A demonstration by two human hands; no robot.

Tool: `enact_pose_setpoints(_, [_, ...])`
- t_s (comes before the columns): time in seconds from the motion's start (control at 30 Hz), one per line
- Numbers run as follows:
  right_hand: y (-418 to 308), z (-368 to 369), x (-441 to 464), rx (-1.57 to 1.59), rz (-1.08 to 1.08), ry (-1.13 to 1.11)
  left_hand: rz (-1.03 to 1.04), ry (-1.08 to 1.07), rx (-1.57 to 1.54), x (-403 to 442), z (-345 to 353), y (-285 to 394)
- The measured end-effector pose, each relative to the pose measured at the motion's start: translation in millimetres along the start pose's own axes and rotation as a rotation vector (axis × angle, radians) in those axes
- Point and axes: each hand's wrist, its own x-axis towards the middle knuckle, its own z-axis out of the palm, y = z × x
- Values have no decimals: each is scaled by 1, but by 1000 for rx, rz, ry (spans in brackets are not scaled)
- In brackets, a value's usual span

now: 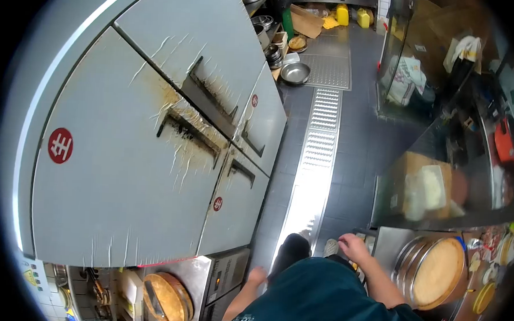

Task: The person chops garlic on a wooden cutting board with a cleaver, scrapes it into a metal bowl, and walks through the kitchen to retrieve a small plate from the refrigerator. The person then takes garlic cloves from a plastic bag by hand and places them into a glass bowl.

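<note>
My left hand [257, 276] hangs low by my left thigh, beside the refrigerator end and a steel counter. It is small and blurred, so its fingers do not show clearly. Out in front of my right side, my right hand [353, 247] is raised a little, its fingers curled in, with no object visible in it. Near it is the corner of a steel worktop [389, 241]. On that worktop stands a round wooden block with metal bands [438, 272]. A dark shoe [296, 243] and a grey shoe [331, 247] show beneath my teal shirt.
A tall grey refrigerator [124, 172] with dark handles lines the left. A metal drain grate [320, 146] runs along the dark floor. Ahead are a steel bowl [295, 73] and yellow jugs [342, 15]. Glass-sided cabinets [405, 190] stand right. A cleaver [154, 299] lies on a round chopping block [173, 300].
</note>
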Motion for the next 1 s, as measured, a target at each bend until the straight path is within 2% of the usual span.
enact_pose_setpoints(0.07, [2,1,27,-41,7,-72,99,-106,253,-4,-18,26])
enact_pose_setpoints(0.13, [3,-3,54,-146,-20,-183,62,-104,204,18,-18,21])
enact_pose_setpoints(0.17, [9,-1,72,-208,-46,-248,-116,123,-212,30,-14,13])
enact_pose_setpoints(0.2, [9,-4,90,-268,-24,-300,-151,65,-166,47,-26,13])
enact_pose_setpoints(0.27, [7,-4,126,-387,30,-406,-432,-13,-264,67,-58,25])
enact_pose_setpoints(0.37, [-9,-9,189,-456,71,-451,-147,-45,-48,135,-90,-1])
enact_pose_setpoints(0.47, [-39,-26,245,-427,12,-350,-24,-43,-15,204,-147,-4])
enact_pose_setpoints(0.57, [-65,-38,301,-436,-1,-325,-164,170,-347,243,-237,32])
enact_pose_setpoints(0.63, [-72,-42,327,-465,-3,-370,-155,229,-318,279,-283,44])
enact_pose_setpoints(0.73, [-66,-49,377,-521,-21,-464,-216,355,-849,310,-324,69])
enact_pose_setpoints(0.83, [-56,-59,419,-548,2,-537,-246,316,-1415,295,-374,123])
enact_pose_setpoints(0.93, [-47,-77,466,-583,2,-621,-256,518,-1699,323,-372,138])
enact_pose_setpoints(1.0, [-41,-97,502,-635,4,-695,-339,629,-1820,336,-377,153])
